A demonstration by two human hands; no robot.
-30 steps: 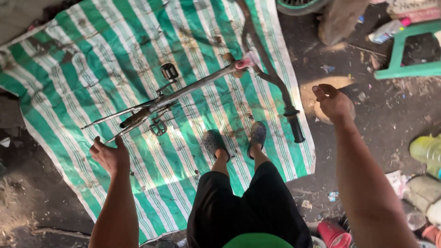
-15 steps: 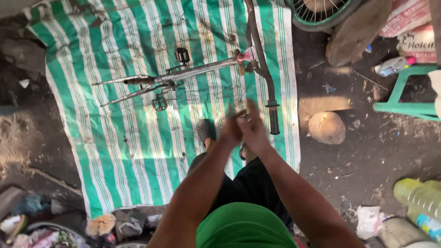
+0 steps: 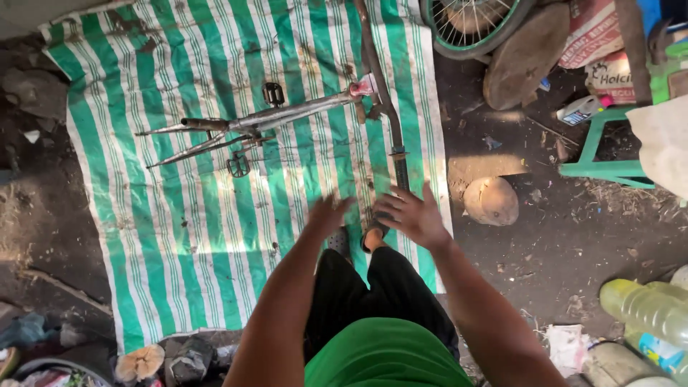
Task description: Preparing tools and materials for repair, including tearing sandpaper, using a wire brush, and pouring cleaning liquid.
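From up here I see both of my hands held out in front of me over the green-and-white striped tarp [image 3: 215, 215], neither one holding anything: my left hand [image 3: 328, 215] has its fingers loosely spread and slightly curled, palm turned inward, and my right hand [image 3: 410, 216] is opened wide with fingers fanned, the two just apart from each other and not pressed together. They hover above my feet in dark sandals [image 3: 358, 236], which stand on the tarp's near edge. The nearest part to my hands is the handlebar [image 3: 393, 136], a dark bar running from about 12 o'clock down toward my right hand, its grip end lying just beyond my fingertips at 12 o'clock. Joined to it, the bare metal bicycle frame [image 3: 287, 115] stretches toward 10 o'clock, lying flat so it cannot roll, with its thin stays pointing left. One pedal [image 3: 273, 93] sits beside the tube and another [image 3: 238, 165] below the stays, I judge kept on the sheet so that small pieces stay off the dirt floor. At 1 o'clock a bicycle wheel [image 3: 473, 29] rests off the tarp, and at 2 o'clock a rounded stone [image 3: 491, 201] sits on the ground near a green stool [image 3: 595, 154]
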